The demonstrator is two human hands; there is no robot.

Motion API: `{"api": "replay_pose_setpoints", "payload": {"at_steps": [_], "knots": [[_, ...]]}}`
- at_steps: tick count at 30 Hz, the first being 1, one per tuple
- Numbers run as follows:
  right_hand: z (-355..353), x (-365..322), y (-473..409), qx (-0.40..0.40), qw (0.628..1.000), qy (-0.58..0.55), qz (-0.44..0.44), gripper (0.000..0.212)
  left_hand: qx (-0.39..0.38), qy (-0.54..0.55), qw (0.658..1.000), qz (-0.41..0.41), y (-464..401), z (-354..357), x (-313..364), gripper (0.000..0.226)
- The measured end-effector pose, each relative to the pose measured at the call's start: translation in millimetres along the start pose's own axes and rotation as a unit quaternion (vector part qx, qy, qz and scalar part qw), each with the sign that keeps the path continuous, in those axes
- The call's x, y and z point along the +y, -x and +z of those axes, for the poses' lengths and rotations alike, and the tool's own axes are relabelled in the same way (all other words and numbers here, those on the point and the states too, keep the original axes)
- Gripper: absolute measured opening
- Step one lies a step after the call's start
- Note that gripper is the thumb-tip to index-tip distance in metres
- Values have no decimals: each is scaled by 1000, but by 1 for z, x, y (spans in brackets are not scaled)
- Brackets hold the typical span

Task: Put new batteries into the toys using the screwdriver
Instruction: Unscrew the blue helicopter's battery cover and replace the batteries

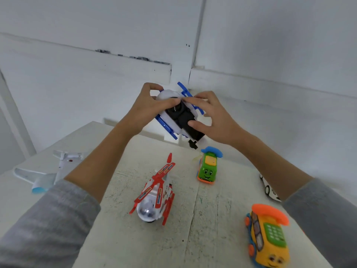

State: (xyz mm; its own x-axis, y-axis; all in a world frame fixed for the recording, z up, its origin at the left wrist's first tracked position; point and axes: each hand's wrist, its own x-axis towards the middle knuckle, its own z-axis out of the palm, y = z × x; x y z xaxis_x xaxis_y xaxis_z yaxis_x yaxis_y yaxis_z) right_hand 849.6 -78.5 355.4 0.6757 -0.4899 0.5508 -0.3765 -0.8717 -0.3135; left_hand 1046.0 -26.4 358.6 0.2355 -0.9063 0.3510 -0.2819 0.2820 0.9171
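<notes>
I hold a white toy helicopter with blue skids (178,115) upside down in the air above the table's far end, its black underside facing me. My left hand (149,105) grips its nose end, thumb pressed near a small round part on the black base. My right hand (210,118) holds the other side, thumb resting on the black underside and fingers curled over the blue skid. No screwdriver or batteries are visible.
On the white table (193,238) lie a red-and-white helicopter (154,196), a green car phone toy (207,167), a yellow-orange car phone toy (267,235), a white plane (50,171) at the left, and a white car (269,188) partly behind my right arm.
</notes>
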Motion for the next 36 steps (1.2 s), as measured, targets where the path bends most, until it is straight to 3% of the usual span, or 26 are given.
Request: {"api": "replay_pose_setpoints", "payload": {"at_steps": [7, 12, 16, 20, 24, 29, 36], "knots": [[-77, -9, 91, -14, 979, -171, 107, 53, -58, 73, 995, 41, 31, 94, 54, 55], [-113, 1, 154, 54, 960, -226, 156, 56, -72, 103, 991, 54, 53, 165, 77, 71], [-133, 7, 199, 135, 939, -259, 183, 57, -89, 119, 985, 87, 69, 219, 88, 64], [-150, 19, 234, 194, 911, -300, 204, 59, -135, 156, 968, 144, 98, 265, 86, 44], [-161, 25, 263, 216, 892, -332, 218, 64, -174, 112, 959, 195, 140, 306, 67, 69], [-165, 23, 283, 213, 877, -360, 234, 54, -173, 102, 961, 188, 173, 342, 47, 97], [-162, 21, 307, 164, 885, -373, 225, 61, -190, 108, 961, 171, 193, 354, 38, 88]]}}
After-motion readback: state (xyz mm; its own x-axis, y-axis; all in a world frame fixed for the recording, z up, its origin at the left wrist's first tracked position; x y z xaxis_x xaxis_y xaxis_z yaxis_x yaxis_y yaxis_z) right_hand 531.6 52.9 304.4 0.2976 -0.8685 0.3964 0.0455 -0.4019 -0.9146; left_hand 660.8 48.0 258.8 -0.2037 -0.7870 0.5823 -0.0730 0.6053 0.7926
